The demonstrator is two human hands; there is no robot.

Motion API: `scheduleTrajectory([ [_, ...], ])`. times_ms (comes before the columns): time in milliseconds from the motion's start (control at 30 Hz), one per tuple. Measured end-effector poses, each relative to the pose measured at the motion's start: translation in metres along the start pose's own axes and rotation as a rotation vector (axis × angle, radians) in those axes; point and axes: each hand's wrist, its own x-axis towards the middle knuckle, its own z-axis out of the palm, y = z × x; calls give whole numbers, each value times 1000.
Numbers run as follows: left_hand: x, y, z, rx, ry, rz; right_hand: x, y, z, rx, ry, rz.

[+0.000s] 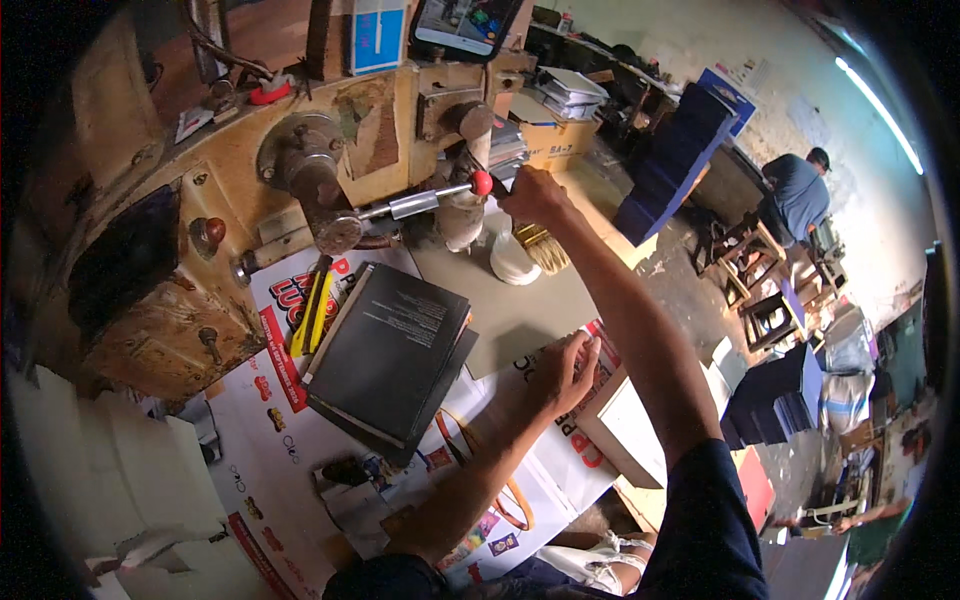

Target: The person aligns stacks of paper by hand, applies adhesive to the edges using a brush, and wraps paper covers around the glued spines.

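Note:
My right hand [537, 196] reaches far forward beside the machine's metal post, just right of a red-knobbed lever [481, 183]. Its fingers are curled closed; whatever they hold is hidden. Lower down, my left hand [568, 374] hovers or rests over the printed sheet [375, 505], fingers loosely extended, nothing visible in them. Left of it lies a black-covered book [392, 345], slightly skewed on another dark cover. A yellow utility knife [315, 308] lies along the book's left side. Below my right forearm are a white rounded container [510, 262] and pale bristles [545, 250], perhaps a brush.
A worn machine body [180, 310] with a round-ended shaft [338, 232] borders the left and far side. A phone [465, 25] stands above it. A white block of paper [625, 430] sits at right. Beyond are tall blue stacks [675, 165] and a seated person [800, 195].

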Motion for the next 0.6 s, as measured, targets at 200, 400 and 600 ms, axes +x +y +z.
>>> scheduleTrajectory([
  [200, 0, 34, 20, 17, 136, 96, 17, 70, -25, 33, 318, -73],
  [400, 1, 40, -27, 145, 109, 34, -39, -15, -168, 454, 968, -446],
  [600, 0, 37, -12, 54, 101, 74, -24, -63, -234, 558, 999, -815],
])
